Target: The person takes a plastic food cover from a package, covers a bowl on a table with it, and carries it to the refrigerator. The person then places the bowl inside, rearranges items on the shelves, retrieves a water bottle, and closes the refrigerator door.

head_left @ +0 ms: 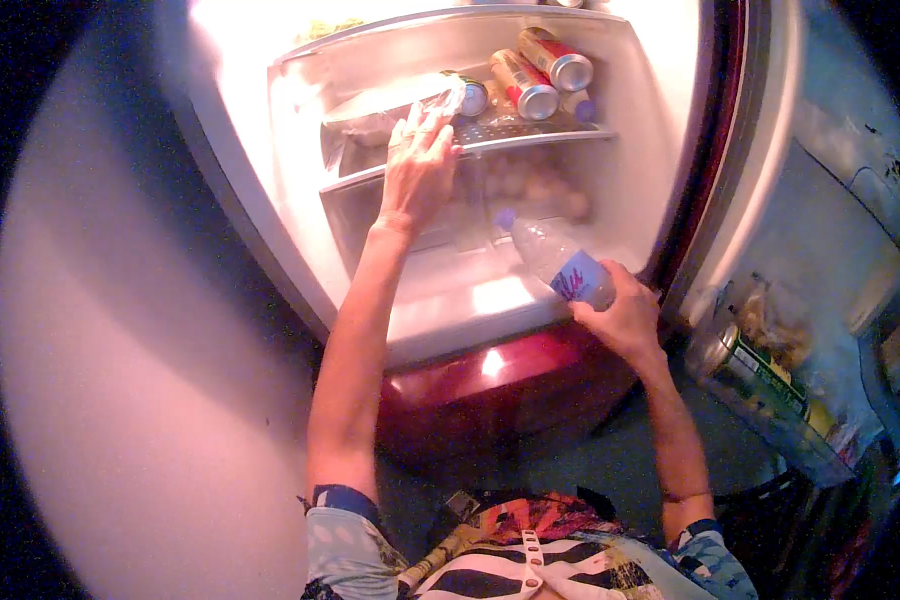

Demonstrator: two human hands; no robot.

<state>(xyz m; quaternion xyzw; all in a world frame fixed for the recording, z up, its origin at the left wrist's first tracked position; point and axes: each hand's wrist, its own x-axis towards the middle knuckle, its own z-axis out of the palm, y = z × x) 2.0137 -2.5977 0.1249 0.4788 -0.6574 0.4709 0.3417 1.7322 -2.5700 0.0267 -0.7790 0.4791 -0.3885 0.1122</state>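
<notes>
My right hand point(625, 315) is wrapped round a clear plastic water bottle point(545, 248) with a blue label and a blue cap. The bottle is tilted, its cap pointing up and left in front of the lower drawer of the fridge. My left hand point(420, 165) reaches to the front of the fridge shelf point(535, 135), fingers stretched out over a clear plastic bag point(440, 100). Whether the fingertips pinch the plastic is hard to see. Just right of these fingers lies a can point(472, 97), end towards me.
Two red and gold cans point(555, 60) lie on the shelf's right side. Below, a see-through drawer holds several round, egg-like things point(535, 185), blurred. The open fridge door stands at right, its bin holding a green-labelled container point(765, 370). A pale wall point(140, 350) is at left.
</notes>
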